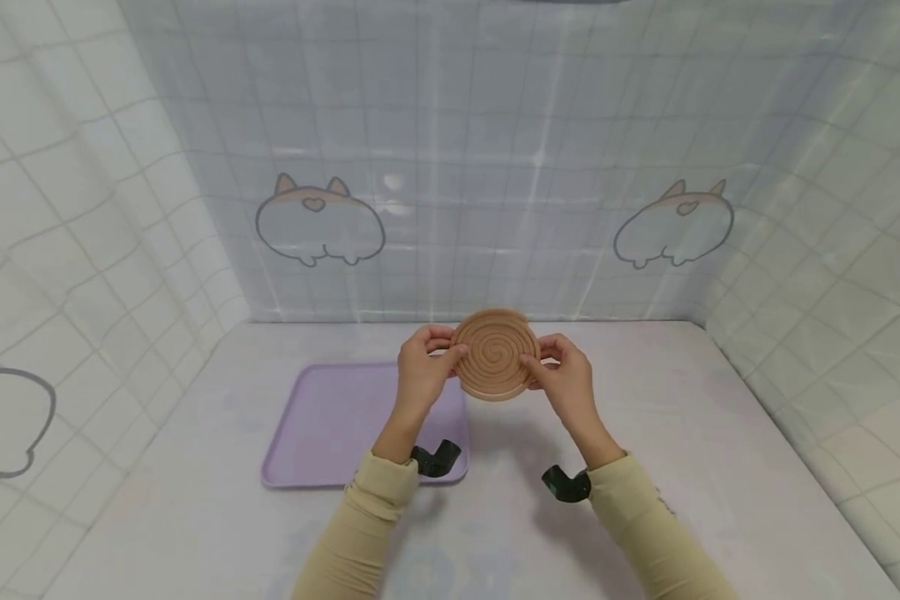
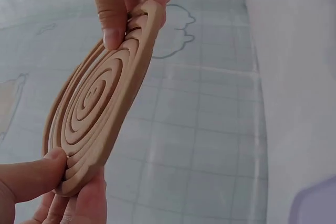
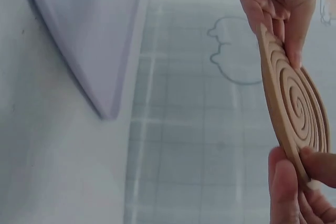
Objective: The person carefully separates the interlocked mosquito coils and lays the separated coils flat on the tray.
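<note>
A round wooden trivet [image 1: 493, 354] with a spiral of grooves is held up above the table, its spiral face toward the head camera. My left hand [image 1: 423, 371] pinches its left edge, thumb on the front and fingers behind. On the opposite edge my right hand [image 1: 570, 383] grips in the same way. In the left wrist view the trivet [image 2: 94, 95] appears tilted, with slots between its rings. The right wrist view catches the trivet [image 3: 291, 98] nearly edge-on between both hands.
A light purple tray [image 1: 337, 425] lies on the pale table [image 1: 195, 467], left of centre and partly behind the left forearm. Black curved pieces [image 1: 438, 460] sit at both wrists. A tiled-pattern sheet [image 1: 495, 167] with cartoon animal drawings stands behind and along the sides.
</note>
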`<state>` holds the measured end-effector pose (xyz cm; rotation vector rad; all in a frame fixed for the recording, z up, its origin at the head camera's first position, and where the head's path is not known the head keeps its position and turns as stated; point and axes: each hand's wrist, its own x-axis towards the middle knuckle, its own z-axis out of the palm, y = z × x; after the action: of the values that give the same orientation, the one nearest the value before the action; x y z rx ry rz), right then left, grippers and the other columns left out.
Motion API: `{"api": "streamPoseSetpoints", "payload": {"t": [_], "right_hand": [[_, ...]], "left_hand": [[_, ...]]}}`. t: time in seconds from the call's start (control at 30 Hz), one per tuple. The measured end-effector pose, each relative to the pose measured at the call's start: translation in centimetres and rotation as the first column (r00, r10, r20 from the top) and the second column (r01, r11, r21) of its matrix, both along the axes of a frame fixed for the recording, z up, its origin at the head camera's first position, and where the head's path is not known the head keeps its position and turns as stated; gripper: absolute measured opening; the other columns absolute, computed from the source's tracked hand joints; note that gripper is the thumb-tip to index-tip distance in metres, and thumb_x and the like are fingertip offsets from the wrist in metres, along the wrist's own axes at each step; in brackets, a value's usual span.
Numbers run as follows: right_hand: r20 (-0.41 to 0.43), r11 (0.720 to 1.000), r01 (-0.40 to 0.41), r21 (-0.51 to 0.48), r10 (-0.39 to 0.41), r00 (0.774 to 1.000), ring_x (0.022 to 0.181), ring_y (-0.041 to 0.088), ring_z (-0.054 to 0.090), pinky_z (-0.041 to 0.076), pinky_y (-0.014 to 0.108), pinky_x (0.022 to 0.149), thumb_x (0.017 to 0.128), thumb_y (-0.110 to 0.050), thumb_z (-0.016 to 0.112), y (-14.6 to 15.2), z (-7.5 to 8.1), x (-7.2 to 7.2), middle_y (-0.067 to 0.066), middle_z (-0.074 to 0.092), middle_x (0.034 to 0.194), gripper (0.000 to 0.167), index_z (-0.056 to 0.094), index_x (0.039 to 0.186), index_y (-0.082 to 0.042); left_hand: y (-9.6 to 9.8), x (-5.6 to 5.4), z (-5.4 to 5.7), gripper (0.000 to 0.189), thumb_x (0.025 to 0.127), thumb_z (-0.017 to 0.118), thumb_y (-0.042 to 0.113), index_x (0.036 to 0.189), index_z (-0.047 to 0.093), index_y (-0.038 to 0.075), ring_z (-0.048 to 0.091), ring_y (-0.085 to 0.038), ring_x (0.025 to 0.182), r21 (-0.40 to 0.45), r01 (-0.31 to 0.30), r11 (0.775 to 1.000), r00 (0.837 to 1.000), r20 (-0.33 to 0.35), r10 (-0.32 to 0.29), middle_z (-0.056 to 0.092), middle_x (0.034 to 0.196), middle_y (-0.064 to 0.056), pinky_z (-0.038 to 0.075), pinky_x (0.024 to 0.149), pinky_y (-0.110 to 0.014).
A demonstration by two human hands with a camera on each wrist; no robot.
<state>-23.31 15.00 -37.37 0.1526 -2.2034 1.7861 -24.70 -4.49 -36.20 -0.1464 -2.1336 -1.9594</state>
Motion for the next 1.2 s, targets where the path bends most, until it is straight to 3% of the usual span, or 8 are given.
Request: {"api": "streamPoseSetpoints", "payload": {"t": [0.23, 0.3, 0.43, 0.57, 0.67, 0.87, 1.2], "right_hand": [[-0.116, 0.99, 0.11, 0.083, -0.1, 0.988, 0.056, 0.016, 0.061, 0.052, 0.025, 0.048, 0.077, -0.007, 0.074, -1.0, 0.5, 0.7, 0.011, 0.059, 0.08, 0.023, 0.061, 0.095, -0.001], [-0.17, 0.972, 0.171, 0.158, -0.144, 0.975, 0.058, 0.016, 0.061, 0.05, 0.024, 0.049, 0.076, -0.009, 0.075, -1.1, 0.5, 0.7, 0.009, 0.061, 0.078, 0.024, 0.062, 0.095, -0.002], [-0.295, 0.907, 0.302, 0.293, -0.215, 0.931, 0.059, 0.015, 0.058, 0.048, 0.025, 0.053, 0.075, -0.012, 0.077, -1.5, 0.4, 0.7, 0.007, 0.062, 0.077, 0.025, 0.062, 0.093, -0.004], [-0.362, 0.882, 0.349, 0.317, -0.228, 0.904, 0.059, 0.016, 0.056, 0.047, 0.028, 0.054, 0.074, -0.01, 0.078, -1.8, 0.4, 0.7, 0.006, 0.061, 0.077, 0.025, 0.061, 0.091, -0.004], [-0.368, 0.889, 0.343, 0.302, -0.223, 0.903, 0.057, 0.014, 0.055, 0.046, 0.026, 0.053, 0.074, -0.009, 0.078, -2.0, 0.4, 0.7, 0.006, 0.061, 0.076, 0.025, 0.06, 0.092, -0.004], [-0.327, 0.927, 0.286, 0.244, -0.199, 0.924, 0.055, 0.013, 0.056, 0.045, 0.021, 0.051, 0.075, -0.007, 0.076, -2.2, 0.6, 0.9, 0.007, 0.063, 0.076, 0.025, 0.058, 0.092, -0.003], [-0.27, 0.974, 0.182, 0.133, -0.141, 0.952, 0.054, 0.014, 0.059, 0.046, 0.019, 0.047, 0.079, -0.006, 0.072, -2.5, 1.0, 1.2, 0.008, 0.062, 0.088, 0.021, 0.056, 0.093, -0.003]], "left_hand": [[-0.2, 0.6, 0.9, 0.021, 0.078, 0.072, 0.002, 0.096, 0.062, -0.005, 0.066, -0.023, 0.066, 0.036, -0.015, 0.999, 1.0, -0.007, 0.015, 0.067, 0.087, -0.019, 0.055, 0.056, -0.033], [-0.1, 1.2, 1.6, 0.021, 0.079, 0.07, -0.001, 0.096, 0.061, -0.007, 0.066, -0.027, 0.069, 0.033, -0.02, 0.999, 1.0, -0.011, 0.02, 0.066, 0.087, -0.021, 0.055, 0.058, -0.035], [0.1, 2.4, 2.8, 0.019, 0.079, 0.068, -0.004, 0.095, 0.059, -0.01, 0.066, -0.032, 0.071, 0.011, -0.045, 0.999, 0.998, -0.033, 0.045, 0.065, 0.087, -0.024, 0.055, 0.06, -0.038], [0.3, 2.9, 3.2, 0.018, 0.079, 0.067, -0.005, 0.094, 0.058, -0.011, 0.066, -0.034, 0.073, 0.002, -0.076, 0.997, 0.995, -0.067, 0.076, 0.065, 0.087, -0.024, 0.055, 0.059, -0.035], [0.3, 3.0, 3.2, 0.018, 0.079, 0.067, -0.006, 0.093, 0.058, -0.011, 0.066, -0.034, 0.074, 0.007, -0.092, 0.996, 0.992, -0.089, 0.092, 0.065, 0.09, -0.024, 0.055, 0.059, -0.034], [0.1, 3.0, 3.3, 0.017, 0.079, 0.068, -0.004, 0.091, 0.058, -0.011, 0.066, -0.036, 0.076, 0.013, -0.101, 0.995, 0.99, -0.102, 0.102, 0.062, 0.094, -0.021, 0.055, 0.061, -0.039], [0.1, 3.4, 3.4, 0.015, 0.079, 0.068, -0.005, 0.09, 0.059, -0.011, 0.062, -0.034, 0.081, -0.01, -0.141, 0.99, 0.976, -0.171, 0.137, 0.061, 0.095, -0.021, 0.049, 0.055, -0.018]]}}
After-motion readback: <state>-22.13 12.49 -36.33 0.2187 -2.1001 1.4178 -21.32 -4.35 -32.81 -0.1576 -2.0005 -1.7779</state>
